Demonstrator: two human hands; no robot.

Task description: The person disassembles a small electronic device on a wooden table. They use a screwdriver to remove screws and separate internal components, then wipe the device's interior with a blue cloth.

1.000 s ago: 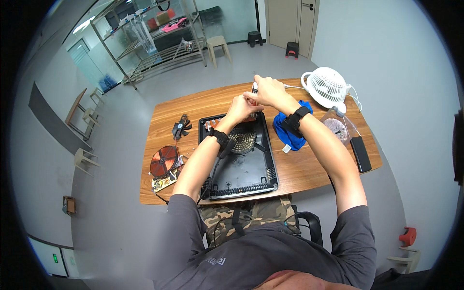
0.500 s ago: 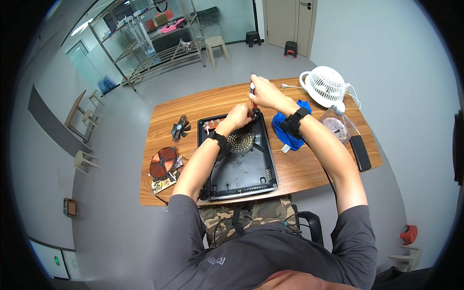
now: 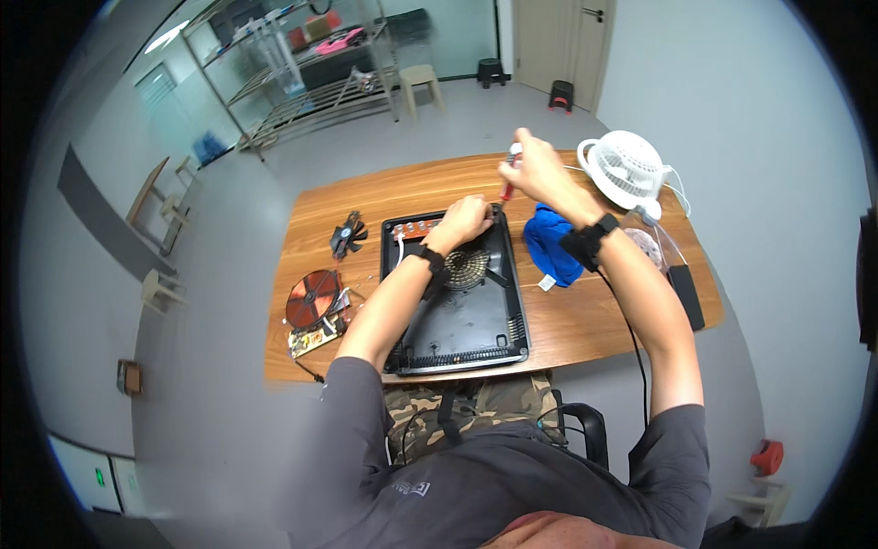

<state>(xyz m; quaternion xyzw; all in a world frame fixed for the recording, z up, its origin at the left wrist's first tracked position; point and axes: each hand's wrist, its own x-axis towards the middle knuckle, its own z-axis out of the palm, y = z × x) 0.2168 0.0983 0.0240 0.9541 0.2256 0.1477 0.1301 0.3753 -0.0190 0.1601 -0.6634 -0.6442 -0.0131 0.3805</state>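
Grey floor [image 3: 219, 302], pale wall [image 3: 722, 128], metal rack [image 3: 311, 107], beige door [image 3: 551, 46]

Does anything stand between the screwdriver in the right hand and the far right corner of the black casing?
Nothing visible does. The right hand holds the screwdriver at that corner of the black casing; the left hand is close beside it. Whether the tip touches is unclear.

dark grey short-sleeved t-shirt [image 3: 549, 480] with pale chest logo [image 3: 413, 489], camouflage trousers [image 3: 512, 393], black wrist straps [image 3: 590, 240], thin black cable [image 3: 644, 380].
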